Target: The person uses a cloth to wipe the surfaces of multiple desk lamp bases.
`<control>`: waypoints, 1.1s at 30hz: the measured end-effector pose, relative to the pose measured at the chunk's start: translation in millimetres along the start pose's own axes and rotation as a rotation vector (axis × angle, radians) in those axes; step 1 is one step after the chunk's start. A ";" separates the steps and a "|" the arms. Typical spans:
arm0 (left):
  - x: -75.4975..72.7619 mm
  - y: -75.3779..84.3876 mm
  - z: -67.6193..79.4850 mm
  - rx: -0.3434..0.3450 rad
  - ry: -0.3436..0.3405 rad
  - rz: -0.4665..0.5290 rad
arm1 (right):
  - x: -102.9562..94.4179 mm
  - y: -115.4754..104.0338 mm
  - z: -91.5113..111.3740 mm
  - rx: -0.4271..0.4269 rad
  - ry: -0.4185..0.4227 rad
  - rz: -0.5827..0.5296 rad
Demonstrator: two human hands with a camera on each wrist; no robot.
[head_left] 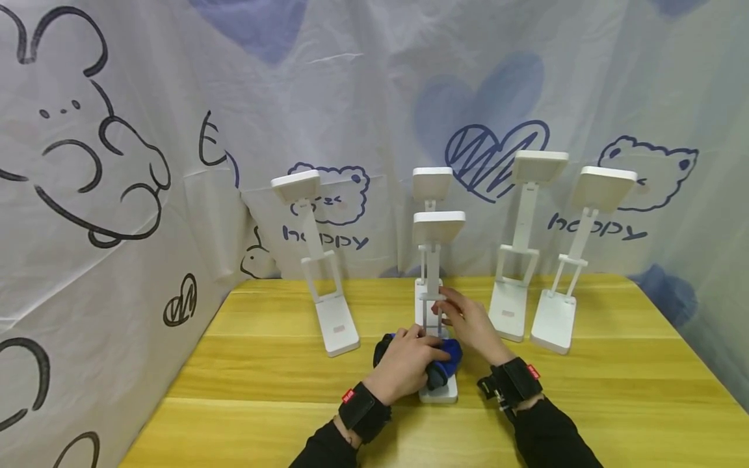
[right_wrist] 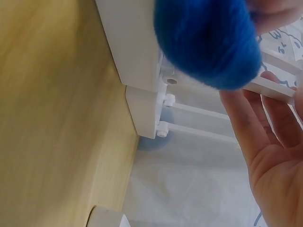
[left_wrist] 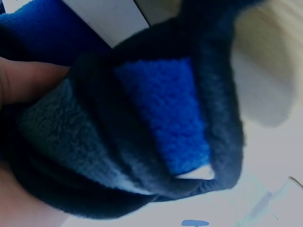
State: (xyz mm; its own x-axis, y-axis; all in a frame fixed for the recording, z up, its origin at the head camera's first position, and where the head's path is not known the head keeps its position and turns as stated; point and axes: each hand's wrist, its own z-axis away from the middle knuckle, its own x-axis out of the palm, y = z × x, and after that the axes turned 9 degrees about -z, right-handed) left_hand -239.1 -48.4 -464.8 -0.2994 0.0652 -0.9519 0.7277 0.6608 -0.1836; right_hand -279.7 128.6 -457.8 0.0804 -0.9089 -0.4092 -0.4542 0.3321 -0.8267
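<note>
Person stood at a yellow wooden table [head_left: 585, 390], both forearms in black sleeves with black wrist straps. Left hand [head_left: 404, 367] was curled over a bunched blue and dark fleece cloth [head_left: 445, 364], pressing it down onto the base of the nearest white folding desk lamp [head_left: 437, 286], which stood upright at the table's front centre. Left wrist view was filled by the cloth [left_wrist: 156, 132], blue panel framed by dark fleece folds, a thumb [left_wrist: 28, 80] tucked against it at the left edge. Right hand [head_left: 468, 318] sat just beside the left one, fingers curled round the lamp's thin lower arm rods above the base. Right wrist view showed the palm and fingers [right_wrist: 265, 142] against the white rods [right_wrist: 199, 123], the blue cloth [right_wrist: 208, 42] blurred close overhead and the lamp base [right_wrist: 137, 56] resting on the wood; exact tightness of that grip couldn't be told from there. Hands were close together, almost touching, both on the same lamp. Four more white lamps stood behind: one to the left [head_left: 324, 286] leaning, one directly behind the held lamp [head_left: 432, 185] mostly hidden, two on the right [head_left: 521, 260] and [head_left: 570, 273] near each other, all unfolded with heads up. Backdrop was a white sheet [head_left: 117, 162] printed with cartoon bears, blue hearts and the word "happy", draped around the left side and the back.
</note>
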 end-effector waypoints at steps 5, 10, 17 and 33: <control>-3.0 -1.7 3.2 0.038 -0.038 0.043 | 0.3 0.7 -0.3 0.000 0.007 -0.013; -9.1 -2.0 7.7 0.080 -0.072 0.089 | 0.6 2.4 0.1 -0.012 0.009 -0.004; -20.5 -7.3 10.9 0.116 -0.151 0.214 | 0.2 2.9 -0.8 -0.030 0.004 -0.022; -28.3 -28.2 19.7 0.018 -0.158 0.172 | 1.5 1.4 -1.7 -0.056 -0.008 -0.002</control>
State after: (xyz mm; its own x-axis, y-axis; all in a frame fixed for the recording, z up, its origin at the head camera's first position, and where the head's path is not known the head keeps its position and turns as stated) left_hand -239.0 -83.6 -437.5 -0.0708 0.0571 -0.9959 0.7708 0.6368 -0.0183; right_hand -281.7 127.3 -458.9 0.0883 -0.9075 -0.4106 -0.5029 0.3152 -0.8049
